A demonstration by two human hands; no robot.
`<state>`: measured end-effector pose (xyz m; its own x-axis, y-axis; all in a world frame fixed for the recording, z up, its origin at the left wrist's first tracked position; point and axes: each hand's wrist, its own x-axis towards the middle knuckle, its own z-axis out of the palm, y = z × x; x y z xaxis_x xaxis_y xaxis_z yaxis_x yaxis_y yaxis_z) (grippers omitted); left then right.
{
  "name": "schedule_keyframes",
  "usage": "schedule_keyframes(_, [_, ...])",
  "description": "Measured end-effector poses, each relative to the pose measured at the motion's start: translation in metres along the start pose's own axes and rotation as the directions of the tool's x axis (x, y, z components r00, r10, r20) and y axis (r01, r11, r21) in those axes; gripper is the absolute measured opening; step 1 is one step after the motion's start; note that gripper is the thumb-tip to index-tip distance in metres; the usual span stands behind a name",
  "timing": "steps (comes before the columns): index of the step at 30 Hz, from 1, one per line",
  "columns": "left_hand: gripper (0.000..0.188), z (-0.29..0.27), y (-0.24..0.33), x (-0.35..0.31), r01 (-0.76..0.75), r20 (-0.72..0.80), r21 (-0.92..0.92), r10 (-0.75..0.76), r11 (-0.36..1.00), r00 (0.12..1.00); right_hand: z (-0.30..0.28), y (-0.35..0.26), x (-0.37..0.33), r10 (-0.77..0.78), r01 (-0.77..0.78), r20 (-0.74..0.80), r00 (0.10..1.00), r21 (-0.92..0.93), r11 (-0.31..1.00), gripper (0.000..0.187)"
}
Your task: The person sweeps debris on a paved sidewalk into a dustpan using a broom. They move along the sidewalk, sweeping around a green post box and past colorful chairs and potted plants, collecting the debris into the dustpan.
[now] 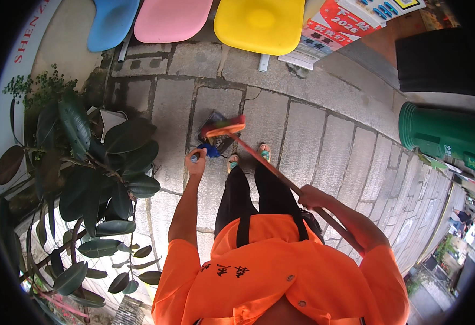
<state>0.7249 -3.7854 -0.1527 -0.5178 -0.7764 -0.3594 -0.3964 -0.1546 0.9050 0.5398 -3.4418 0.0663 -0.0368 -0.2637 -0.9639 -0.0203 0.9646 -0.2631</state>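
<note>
Dustpan (213, 116) — contents unclear behind broom (225, 128)

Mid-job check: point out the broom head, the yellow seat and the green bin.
Broom head (224, 127): head view, middle of its red-orange body.
Yellow seat (259, 26): head view, middle of its surface.
Green bin (440, 131): head view, its side.

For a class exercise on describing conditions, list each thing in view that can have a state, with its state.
Left grip: closed around a rod
Right grip: closed around the broom handle
Broom head: blurred, partly covering the dustpan
Dustpan: partly hidden, contents unclear
Shoes: worn
Plant: in leaf
Green bin: lid state unclear
Yellow seat: cut off by the top edge
</note>
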Motion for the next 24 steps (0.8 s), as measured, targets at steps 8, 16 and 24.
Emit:
schedule_keyframes(8, [0.017,-0.024,0.029,0.010,0.158,0.042,-0.143,-0.153,0.977,0.987,-0.016,0.018,-0.098,0.054,0.000,-0.092,0.994,0.505,0.863,0.014])
schedule_keyframes(16, [0.018,-0.036,0.032,0.015,0.182,0.108,-0.104,-0.171,0.978,0.979,-0.092,0.068,-0.013,0.249,-0.022,-0.230,0.941,0.692,0.721,0.015])
schedule_keyframes(24, [0.021,-0.026,0.033,0.018,0.171,0.074,-0.087,-0.165,0.981,0.984,0.025,0.027,-0.027,0.043,-0.016,-0.055,0.998,0.419,0.908,0.017])
